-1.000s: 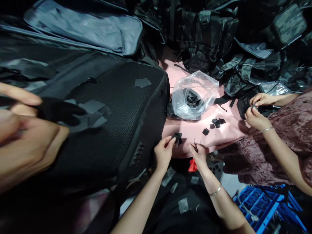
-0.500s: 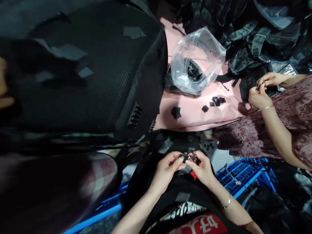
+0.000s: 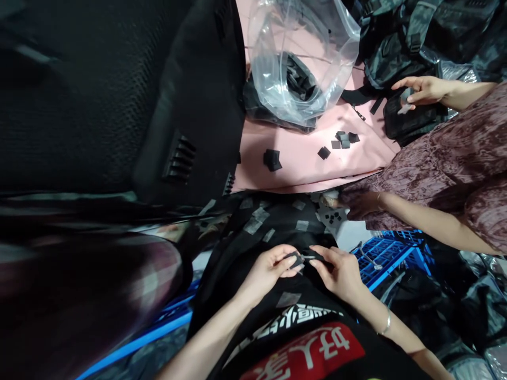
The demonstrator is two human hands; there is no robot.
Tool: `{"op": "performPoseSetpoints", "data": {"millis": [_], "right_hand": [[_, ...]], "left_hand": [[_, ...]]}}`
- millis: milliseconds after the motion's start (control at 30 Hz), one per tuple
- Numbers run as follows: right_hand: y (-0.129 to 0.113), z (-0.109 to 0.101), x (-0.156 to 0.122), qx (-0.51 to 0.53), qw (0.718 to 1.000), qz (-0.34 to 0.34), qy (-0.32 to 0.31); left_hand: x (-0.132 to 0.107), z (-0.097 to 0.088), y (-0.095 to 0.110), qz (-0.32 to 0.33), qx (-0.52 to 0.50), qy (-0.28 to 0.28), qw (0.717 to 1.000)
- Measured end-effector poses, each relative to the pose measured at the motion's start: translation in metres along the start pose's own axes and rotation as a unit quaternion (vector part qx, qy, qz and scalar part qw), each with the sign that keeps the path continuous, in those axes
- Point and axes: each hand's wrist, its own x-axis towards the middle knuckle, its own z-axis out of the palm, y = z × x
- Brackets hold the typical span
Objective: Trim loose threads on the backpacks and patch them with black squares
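Note:
My left hand (image 3: 273,269) pinches a small black square patch (image 3: 293,259) between thumb and fingers, low over my lap. Facing it from the right is my right hand (image 3: 338,269), its thumb and index finger closed around something slim and mostly hidden. A thin pale sliver (image 3: 308,257) shows between its fingertips and the patch; I cannot tell whether it is a blade or a strip. On the black cloth of my lap lie several greyish translucent scraps (image 3: 259,215), with another scrap (image 3: 288,300) below my hands.
Black bags (image 3: 206,132) crowd the left. A pink-covered table (image 3: 304,174) holds a clear plastic bag (image 3: 269,79) and several black squares (image 3: 272,159). A co-worker's hand (image 3: 430,91) holds a greyish scrap at right. Blue plastic crates (image 3: 384,258) stand below.
My right hand has shifted right; the red and metallic bits beside it no longer show. The co-worker's hands have parted, one reaching down toward the table's edge. The view has shifted.

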Motion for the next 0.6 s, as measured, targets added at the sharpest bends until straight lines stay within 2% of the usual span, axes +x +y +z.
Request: {"op": "performPoseSetpoints", "data": {"millis": [600], "right_hand": [[0.0008, 0.0051, -0.0055, -0.047, 0.999, 0.011, 0.001]], "left_hand": [[-0.0003, 0.0, 0.0029, -0.029, 0.03, -0.004, 0.999]]}}
